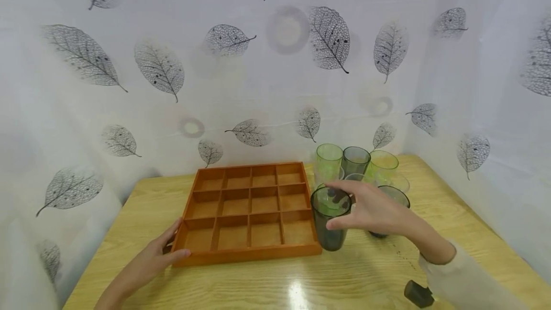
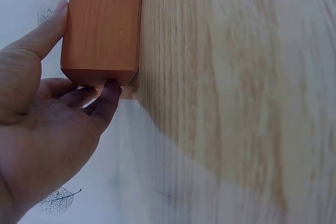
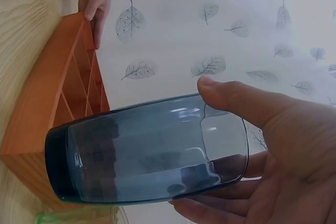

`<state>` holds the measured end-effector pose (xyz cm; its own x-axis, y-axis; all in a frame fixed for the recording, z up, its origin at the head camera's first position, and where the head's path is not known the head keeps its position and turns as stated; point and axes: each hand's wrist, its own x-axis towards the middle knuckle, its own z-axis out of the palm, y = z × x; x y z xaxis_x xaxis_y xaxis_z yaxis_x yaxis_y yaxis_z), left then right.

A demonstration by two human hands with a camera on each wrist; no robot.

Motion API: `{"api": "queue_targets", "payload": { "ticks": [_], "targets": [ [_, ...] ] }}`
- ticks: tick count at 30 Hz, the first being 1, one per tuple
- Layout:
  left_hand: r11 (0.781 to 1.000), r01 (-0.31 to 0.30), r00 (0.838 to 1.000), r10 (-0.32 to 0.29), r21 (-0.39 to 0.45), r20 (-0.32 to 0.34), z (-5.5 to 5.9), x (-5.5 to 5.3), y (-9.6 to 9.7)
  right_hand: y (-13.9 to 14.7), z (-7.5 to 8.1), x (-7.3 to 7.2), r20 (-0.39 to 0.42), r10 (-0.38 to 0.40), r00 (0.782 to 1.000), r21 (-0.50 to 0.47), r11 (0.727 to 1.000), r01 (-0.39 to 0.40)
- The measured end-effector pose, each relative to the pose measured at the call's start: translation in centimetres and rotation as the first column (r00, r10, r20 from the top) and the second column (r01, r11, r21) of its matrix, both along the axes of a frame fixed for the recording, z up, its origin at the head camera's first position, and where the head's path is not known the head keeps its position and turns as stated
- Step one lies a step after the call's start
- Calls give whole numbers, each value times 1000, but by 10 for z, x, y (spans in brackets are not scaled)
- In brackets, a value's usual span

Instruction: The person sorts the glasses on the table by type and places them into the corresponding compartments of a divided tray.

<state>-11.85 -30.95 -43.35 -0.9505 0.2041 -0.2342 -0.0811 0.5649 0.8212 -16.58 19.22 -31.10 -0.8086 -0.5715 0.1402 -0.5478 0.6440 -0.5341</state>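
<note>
My right hand (image 1: pixel 370 207) holds a smoky grey-blue drinking glass (image 1: pixel 330 228) near its rim, thumb on one side and fingers on the other. The glass is upright and overlaps the right front corner of a divided wooden box (image 1: pixel 247 255) in the head view. In the right wrist view the glass (image 3: pixel 142 153) looks see-through, with a thick dark base. At the box's left front corner, my left hand (image 1: pixel 148 262) grips the wood. Its thumb lies along the front wall and its fingers bend round the corner, as the left wrist view shows on the box (image 2: pixel 102 30).
Right of the box stand several glasses: a green one (image 1: pixel 329 153), a grey one (image 1: pixel 356 156), another green one (image 1: pixel 384 160), and a grey one (image 1: pixel 398 196) partly behind my right hand. A small dark object (image 1: pixel 418 294) is beside the sleeve. Leaf-printed curtain (image 1: pixel 275 80) surrounds the wooden table (image 1: pixel 241 283).
</note>
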Motion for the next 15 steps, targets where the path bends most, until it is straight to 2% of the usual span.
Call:
{"api": "queue_targets", "payload": {
  "ticks": [6, 15],
  "targets": [
    [1000, -3, 1000, 3, 0, -9, -1, 0, 0, -19, 4, -14, 4, -4, 1000, 22, 1000, 4],
    [1000, 8, 1000, -8, -21, 9, 0, -2, -1, -45, 10, -37, 77, 30, 997, -10, 1000, -29]
  ]
}}
